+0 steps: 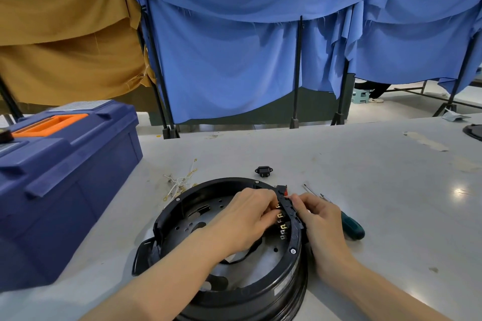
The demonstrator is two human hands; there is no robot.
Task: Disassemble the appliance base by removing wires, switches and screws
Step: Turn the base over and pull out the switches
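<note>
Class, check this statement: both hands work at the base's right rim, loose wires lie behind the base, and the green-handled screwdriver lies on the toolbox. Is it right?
One slip: the screwdriver lies on the table beside the right hand, not on the toolbox; the head view shows it. The rest holds.

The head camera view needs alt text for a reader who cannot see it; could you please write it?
The left hand pinches a row of switches inside a round black base on a grey table; the right hand holds its rim. Loose wires, a socket, a screwdriver and a blue toolbox lie nearby.
</note>
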